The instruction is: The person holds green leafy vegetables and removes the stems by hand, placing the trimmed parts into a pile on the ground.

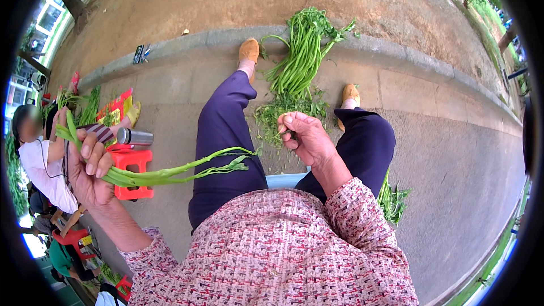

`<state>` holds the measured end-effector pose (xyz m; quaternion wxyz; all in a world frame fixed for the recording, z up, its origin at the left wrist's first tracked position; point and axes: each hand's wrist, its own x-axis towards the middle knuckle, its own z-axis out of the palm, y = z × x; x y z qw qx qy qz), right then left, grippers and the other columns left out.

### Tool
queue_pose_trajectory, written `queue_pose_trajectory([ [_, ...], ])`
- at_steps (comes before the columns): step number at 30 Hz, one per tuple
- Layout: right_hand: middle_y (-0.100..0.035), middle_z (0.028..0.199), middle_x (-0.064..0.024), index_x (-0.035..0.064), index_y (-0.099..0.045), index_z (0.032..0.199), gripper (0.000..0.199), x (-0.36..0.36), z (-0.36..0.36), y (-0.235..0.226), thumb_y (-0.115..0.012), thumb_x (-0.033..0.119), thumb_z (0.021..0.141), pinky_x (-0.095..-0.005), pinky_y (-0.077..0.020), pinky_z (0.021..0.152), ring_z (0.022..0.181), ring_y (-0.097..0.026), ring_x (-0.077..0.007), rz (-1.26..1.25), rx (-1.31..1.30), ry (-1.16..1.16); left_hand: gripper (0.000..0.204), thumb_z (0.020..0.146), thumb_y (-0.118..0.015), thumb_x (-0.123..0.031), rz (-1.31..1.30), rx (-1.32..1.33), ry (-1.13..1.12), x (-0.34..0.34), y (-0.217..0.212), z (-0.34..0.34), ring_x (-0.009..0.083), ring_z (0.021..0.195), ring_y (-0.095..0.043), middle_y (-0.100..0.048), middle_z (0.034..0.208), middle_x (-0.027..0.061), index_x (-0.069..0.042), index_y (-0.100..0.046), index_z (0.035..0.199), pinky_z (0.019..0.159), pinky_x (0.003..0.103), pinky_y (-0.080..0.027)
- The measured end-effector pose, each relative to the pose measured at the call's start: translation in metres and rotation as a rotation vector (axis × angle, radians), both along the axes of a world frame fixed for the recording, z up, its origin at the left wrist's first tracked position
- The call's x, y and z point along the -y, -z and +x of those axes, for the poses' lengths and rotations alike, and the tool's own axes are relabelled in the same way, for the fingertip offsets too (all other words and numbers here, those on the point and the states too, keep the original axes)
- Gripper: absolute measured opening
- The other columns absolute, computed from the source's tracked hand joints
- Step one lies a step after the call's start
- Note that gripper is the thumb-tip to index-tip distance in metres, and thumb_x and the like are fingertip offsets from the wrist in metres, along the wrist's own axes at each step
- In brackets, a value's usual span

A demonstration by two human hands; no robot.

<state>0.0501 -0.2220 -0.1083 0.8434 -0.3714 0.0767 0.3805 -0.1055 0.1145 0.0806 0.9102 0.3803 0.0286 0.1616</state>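
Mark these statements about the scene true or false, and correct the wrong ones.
1. The left hand holds green stalks. True.
2. The right hand is spread flat with its fingers straight. False: the right hand has its fingers bent, with thumb and fingertips drawn together.
3. A large bunch of greens lies across the curb. True.
4. The person's own shoes are black. False: the shoes are orange-tan.
5. The nearest red stool is on the person's left. True.
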Motion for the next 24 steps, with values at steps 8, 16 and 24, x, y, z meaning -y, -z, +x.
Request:
queue_pose_trajectory([
  [8, -0.062, 0.075, -0.0033, 0.0000, -0.062, 0.090, 0.013, 0.003, -0.001, -0.077, -0.062, 0.013, 0.087, -0.0162, -0.0382, 0.047, 0.056, -0.053, -0.0054, -0.019, 0.249, 0.017, 0.018, 0.088, -0.052, -0.003, -0.005, -0.086, 0.216, 0.084, -0.001, 0.039, 0.0086, 0.048, -0.043, -0.049, 0.078, 0.0074, 0.004, -0.048, 0.104, 0.041, 0.024, -0.036],
  [16, -0.064, 0.078, -0.0013, 0.0002, -0.065, 0.091, 0.011, 0.011, -0.014, -0.147, -0.064, 0.009, 0.085, -0.0183, -0.0433, 0.059, 0.065, -0.053, -0.0045, -0.082, 0.569, 0.107, 0.012, 0.079, -0.058, 0.004, 0.220, -0.350, 0.259, 0.170, 0.002, 0.069, 0.0052, 0.040, -0.042, -0.050, 0.059, 0.0013, 0.004, -0.058, 0.092, 0.037, 0.021, -0.034],
  [24, -0.065, 0.083, -0.0037, -0.0016, -0.065, 0.093, 0.013, -0.002, -0.027, -0.148, -0.067, 0.005, 0.082, -0.0191, -0.0472, 0.061, 0.068, -0.058, -0.0067, -0.032, 0.729, 0.185, 0.017, 0.079, -0.068, -0.002, 0.387, -0.331, 0.254, 0.190, 0.019, 0.063, 0.0017, 0.045, -0.043, -0.056, 0.067, 0.0013, 0.003, -0.062, 0.094, 0.039, 0.017, -0.033],
])
